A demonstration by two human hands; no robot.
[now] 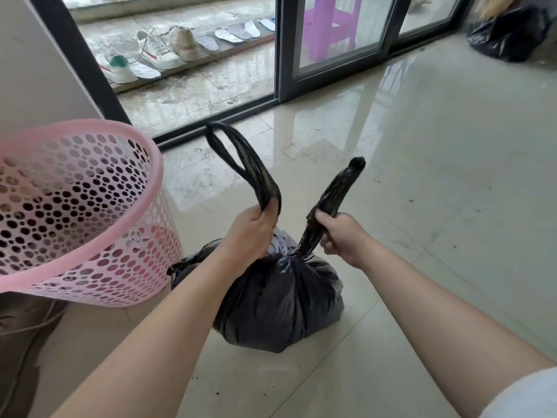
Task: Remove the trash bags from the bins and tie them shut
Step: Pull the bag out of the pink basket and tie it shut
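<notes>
A full black trash bag [280, 300] sits on the tiled floor in the middle of the head view. Its two long handle loops stick up from the gathered top. My left hand [250, 233] grips the left handle loop [238, 158] near its base. My right hand [340, 236] grips the right handle [337, 188], twisted into a strip that points up and right. A pink perforated bin [75, 206] stands tilted at the left, right beside the bag, and shows no bag inside.
A second black trash bag [509, 34] lies at the far right by the wall. Sliding glass doors [340, 49] run across the back, with shoes [156, 52] and insoles on the wet floor beyond. A purple stool [328, 25] stands behind the glass. Glossy tiles stretch to the right.
</notes>
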